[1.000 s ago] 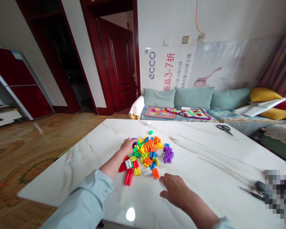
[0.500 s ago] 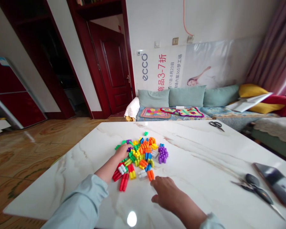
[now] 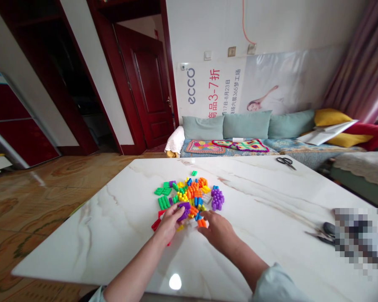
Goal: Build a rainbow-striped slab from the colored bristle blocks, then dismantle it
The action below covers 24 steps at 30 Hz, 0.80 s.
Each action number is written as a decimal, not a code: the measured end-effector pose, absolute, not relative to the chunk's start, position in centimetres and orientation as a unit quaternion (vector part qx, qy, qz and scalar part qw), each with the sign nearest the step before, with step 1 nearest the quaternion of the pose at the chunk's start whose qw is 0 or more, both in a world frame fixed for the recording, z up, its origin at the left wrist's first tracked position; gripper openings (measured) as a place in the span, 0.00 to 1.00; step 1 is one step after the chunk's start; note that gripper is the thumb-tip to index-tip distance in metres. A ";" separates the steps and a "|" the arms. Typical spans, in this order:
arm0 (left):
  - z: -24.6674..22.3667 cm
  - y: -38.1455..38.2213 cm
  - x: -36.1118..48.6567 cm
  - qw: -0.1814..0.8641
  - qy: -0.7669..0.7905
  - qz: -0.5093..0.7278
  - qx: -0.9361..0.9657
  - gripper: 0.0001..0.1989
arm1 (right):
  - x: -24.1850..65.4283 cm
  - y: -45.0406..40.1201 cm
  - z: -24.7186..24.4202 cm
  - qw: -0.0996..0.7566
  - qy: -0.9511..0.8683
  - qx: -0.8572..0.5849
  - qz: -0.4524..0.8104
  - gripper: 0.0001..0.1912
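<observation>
My left hand [image 3: 169, 223] is closed around a purple toy building block [image 3: 184, 211], held over the front of a pile of colourful plastic blocks. Close by on the right, my right hand [image 3: 219, 231] is open, its fingers bent and apart beside an orange block [image 3: 202, 223]. Orange blocks [image 3: 194, 191] fill the middle of the pile, and green blocks [image 3: 164, 203] lie on its left. A cluster of purple blocks [image 3: 217, 199] sits at the right. Red blocks [image 3: 156, 225] are partly hidden behind my left hand.
The pile rests on a white marbled table [image 3: 113, 222]. Scissors [image 3: 286, 162] lie near its far right corner, and another dark-handled pair [image 3: 326, 235] is at the right, partly blurred out. Beyond the table stands a sofa with pillows [image 3: 247, 126].
My left hand has come back from the pile's left side towards me, bringing the purple block. My right hand has moved slightly forward, closer to the front blocks.
</observation>
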<state>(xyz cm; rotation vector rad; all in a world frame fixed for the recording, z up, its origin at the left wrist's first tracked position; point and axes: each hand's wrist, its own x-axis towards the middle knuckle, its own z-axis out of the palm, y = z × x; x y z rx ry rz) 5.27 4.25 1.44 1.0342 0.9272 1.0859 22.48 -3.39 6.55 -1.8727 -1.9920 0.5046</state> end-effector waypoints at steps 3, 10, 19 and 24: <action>2.6 2.6 6.4 0.674 0.397 0.428 0.452 0.24 | 22.4 -2.7 6.1 0.302 -0.680 -0.631 0.217 0.22; 3.5 1.9 6.3 0.643 0.406 0.350 0.546 0.22 | 23.1 -2.4 6.6 0.371 -0.675 -0.597 0.227 0.08; 1.8 1.6 6.3 0.522 0.418 0.293 0.684 0.11 | 22.9 -2.7 5.3 0.257 -0.703 -0.624 0.226 0.05; 2.3 1.4 6.3 0.563 0.427 0.312 0.635 0.17 | 25.2 -2.1 4.8 0.264 -0.662 -0.673 0.199 0.08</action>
